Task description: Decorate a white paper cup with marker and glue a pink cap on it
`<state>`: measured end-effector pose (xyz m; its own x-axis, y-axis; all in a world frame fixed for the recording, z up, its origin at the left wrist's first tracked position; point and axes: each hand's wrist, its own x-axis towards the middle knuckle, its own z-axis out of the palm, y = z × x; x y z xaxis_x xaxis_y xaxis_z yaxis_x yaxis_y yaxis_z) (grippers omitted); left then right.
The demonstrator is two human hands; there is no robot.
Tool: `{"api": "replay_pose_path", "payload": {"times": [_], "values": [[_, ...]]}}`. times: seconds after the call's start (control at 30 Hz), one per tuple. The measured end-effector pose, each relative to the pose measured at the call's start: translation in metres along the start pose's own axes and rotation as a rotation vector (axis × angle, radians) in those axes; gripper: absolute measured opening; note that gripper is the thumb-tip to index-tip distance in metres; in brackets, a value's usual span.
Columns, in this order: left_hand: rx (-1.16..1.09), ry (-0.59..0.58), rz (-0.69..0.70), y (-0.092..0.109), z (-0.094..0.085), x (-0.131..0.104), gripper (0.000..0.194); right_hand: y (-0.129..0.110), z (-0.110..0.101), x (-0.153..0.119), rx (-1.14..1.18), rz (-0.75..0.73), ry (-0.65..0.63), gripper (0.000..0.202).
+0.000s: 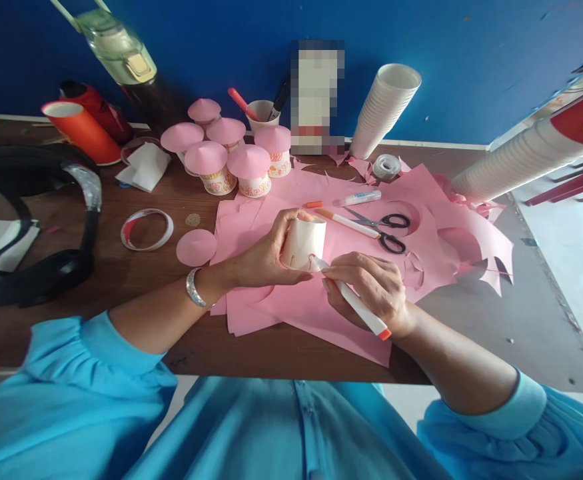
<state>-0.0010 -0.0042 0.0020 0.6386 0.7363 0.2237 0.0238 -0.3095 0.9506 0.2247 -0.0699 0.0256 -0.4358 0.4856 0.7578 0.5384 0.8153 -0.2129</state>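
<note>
My left hand (277, 248) is wrapped round a white paper cup (305, 241), tilted above the pink paper sheets (291, 313). Small red marks show low on the cup's side. My right hand (371, 283) grips a white marker pen (358, 308) with an orange-red end, its tip at the cup beside the marks. Just beyond lie another white-and-orange marker (351, 223), an orange pen cap (313, 205), black-handled scissors (391, 233) and a clear glue tube (358, 198). A pink paper cone (196, 247) lies left of my left hand.
Several decorated cups with pink cone tops (206, 159) stand at the back. Stacked white cups (386, 107) lean on the blue wall, with another stack (506, 163) at right. A tape roll (147, 230), black headgear (31, 227), bottle (121, 53) and red tube (81, 130) occupy the left.
</note>
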Motion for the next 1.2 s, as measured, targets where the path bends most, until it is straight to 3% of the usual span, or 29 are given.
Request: {"api": "replay_pose_path", "payload": {"times": [0.8,1.2], "values": [[0.024,0.009,-0.030,0.0044,-0.0008,0.0011,0.085,-0.0018,0.0000,0.0025,-0.009,-0.027,-0.013,0.019],[0.036,0.018,0.003,0.0041,-0.0001,0.0023,0.081,-0.0005,-0.0003,0.0011,-0.007,-0.012,0.002,0.028]]}}
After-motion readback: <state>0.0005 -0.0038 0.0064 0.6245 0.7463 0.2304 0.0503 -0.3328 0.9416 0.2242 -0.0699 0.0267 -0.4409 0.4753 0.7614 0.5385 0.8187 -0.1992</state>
